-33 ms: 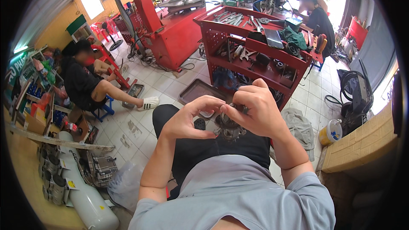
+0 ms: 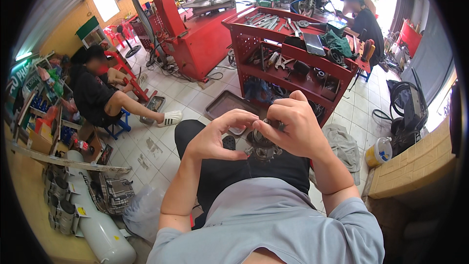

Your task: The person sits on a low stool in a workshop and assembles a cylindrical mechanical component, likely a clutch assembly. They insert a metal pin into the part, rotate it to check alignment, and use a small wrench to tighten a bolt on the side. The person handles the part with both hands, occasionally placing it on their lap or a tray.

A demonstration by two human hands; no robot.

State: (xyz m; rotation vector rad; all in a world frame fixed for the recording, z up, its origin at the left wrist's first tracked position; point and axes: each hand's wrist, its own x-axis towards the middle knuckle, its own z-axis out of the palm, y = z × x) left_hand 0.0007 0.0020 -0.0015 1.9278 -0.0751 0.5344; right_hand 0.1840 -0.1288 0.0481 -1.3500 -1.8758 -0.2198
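Metal part: in the head view, the only one, you have this grey, round-bodied piece with small projections along its edge between your two hands, in front of your dark trousers; your hands cover much of its top.
Left hand: your fingers curve in a wide C, thumb below and forefinger above, their tips taking the part at its left side; how hard they press, you cannot tell from here.
Right hand: your thumb and bent forefinger pinch the part at its upper end, the other fingers folded behind; what small detail lies under them is hidden.
Work between the hands: you seem to be in a close handling step, left hand steadying while the right works at the top; whether you are turning, fitting or loosening something cannot be told.
Next grip: it likely calls for a firm left hold and a small, controlled right-hand motion, with nothing slipping from the pinch.
Tray: it lies on the tiled floor beyond your hands, apart from the part.
Tool cart: red, standing past the tray, with wrenches on top.
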